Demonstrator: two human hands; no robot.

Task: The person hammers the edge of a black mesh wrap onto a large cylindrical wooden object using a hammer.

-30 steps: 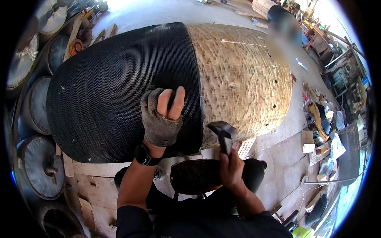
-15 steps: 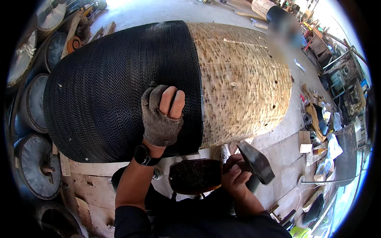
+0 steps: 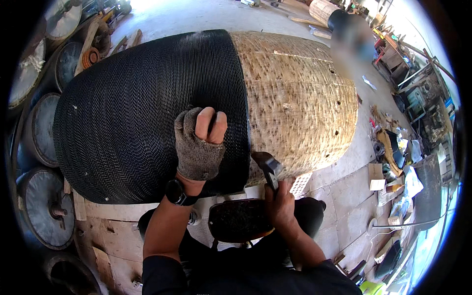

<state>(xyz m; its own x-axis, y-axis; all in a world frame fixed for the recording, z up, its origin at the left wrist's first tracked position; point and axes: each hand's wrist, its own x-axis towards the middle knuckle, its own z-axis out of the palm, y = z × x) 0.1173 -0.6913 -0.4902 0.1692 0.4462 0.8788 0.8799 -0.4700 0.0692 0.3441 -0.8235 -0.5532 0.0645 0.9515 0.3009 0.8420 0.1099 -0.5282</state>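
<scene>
A large barrel-shaped wooden roller (image 3: pixel 300 98) lies across in front of me, its pale surface dotted with small marks and holes. Its left part is wrapped in ridged black strip (image 3: pixel 137 113), ending in a straight edge near the middle. My left hand (image 3: pixel 200 145), in a grey glove with bare fingertips, is closed against the black wrapping near that edge. Whatever its curled fingers hold is hidden. Below the roller, my right hand (image 3: pixel 281 204) grips a hammer (image 3: pixel 268 166) by its handle; the dark head is at the pale wood just right of the black edge.
A dark stool (image 3: pixel 241 220) stands between my legs. Several round-ended rollers (image 3: pixel 46 206) line the left side. Scraps, bags and boxes (image 3: pixel 400 182) litter the floor at right. Another part-black roller (image 3: pixel 324 12) lies at the far right, near a blurred figure (image 3: pixel 353 42).
My right hand has swung the hammer up and left, from beside the roller's lower side to its pale surface by the black edge. My left hand has hardly moved.
</scene>
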